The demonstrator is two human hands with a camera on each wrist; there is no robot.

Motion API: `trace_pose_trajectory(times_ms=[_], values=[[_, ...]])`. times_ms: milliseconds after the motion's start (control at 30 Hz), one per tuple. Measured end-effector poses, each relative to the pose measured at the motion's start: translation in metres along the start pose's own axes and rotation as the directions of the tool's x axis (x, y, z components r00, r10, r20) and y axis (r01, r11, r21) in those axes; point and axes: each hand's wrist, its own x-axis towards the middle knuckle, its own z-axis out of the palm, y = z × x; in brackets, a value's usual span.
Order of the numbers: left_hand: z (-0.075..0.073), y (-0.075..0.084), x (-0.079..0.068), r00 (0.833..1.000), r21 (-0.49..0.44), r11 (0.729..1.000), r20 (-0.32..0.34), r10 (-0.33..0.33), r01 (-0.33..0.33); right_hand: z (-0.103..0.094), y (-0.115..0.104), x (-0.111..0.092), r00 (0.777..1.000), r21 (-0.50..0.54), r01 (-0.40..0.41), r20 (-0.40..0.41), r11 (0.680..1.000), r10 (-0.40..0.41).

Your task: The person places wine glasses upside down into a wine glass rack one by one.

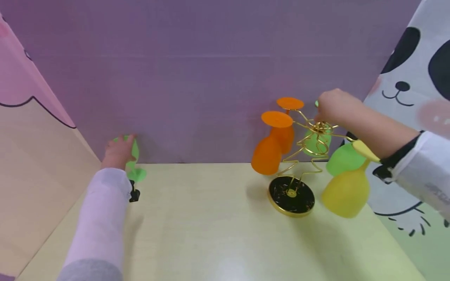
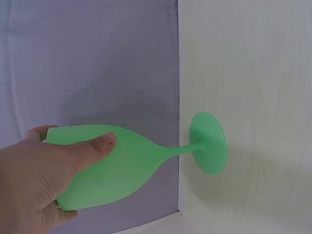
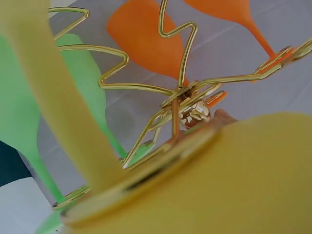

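Note:
My left hand (image 1: 117, 153) grips the bowl of a green wine glass (image 2: 122, 165) near its rim, thumb along the side. This glass is upright, its round foot (image 2: 208, 143) at the tabletop. On the right, my right hand (image 1: 334, 106) grips the top of a gold wire glass rack (image 1: 291, 210) with a round black base. Hanging upside down from the rack are orange glasses (image 1: 266, 156), green glasses (image 1: 346, 159) and a yellow glass (image 1: 346, 193). In the right wrist view, the yellow glass (image 3: 263, 170) hides most of my right hand.
The pale wooden table (image 1: 197, 218) ends at a purple backdrop (image 1: 197, 97) behind the rack. A panda-printed panel (image 1: 397, 113) stands to the right, and a pink and beige panel (image 1: 38, 156) to the left.

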Motion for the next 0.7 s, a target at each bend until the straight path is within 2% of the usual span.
trace_pose_trajectory(times_ms=[233,467,600,700], values=[[-0.0045,0.0032,0.0010,1.000,0.006,1.000,0.012,-0.019,0.019,0.0053,-0.0003,-0.0041,0.997,0.011,0.048,-0.056,0.999,-0.047],[-0.0034,-0.0007,0.0030,1.000,0.062,0.998,0.017,-0.017,0.016,0.0095,0.0019,-0.0030,0.993,-0.016,0.086,-0.085,0.996,-0.087],[-0.0043,-0.0021,0.0032,1.000,0.070,0.997,0.019,-0.014,0.012,0.0093,0.0031,-0.0022,0.988,-0.023,0.096,-0.121,0.995,-0.098],[-0.0056,-0.0029,0.0025,1.000,0.080,0.997,0.024,-0.017,0.015,0.0082,0.0015,-0.0004,0.989,-0.023,0.085,-0.116,0.996,-0.088]])
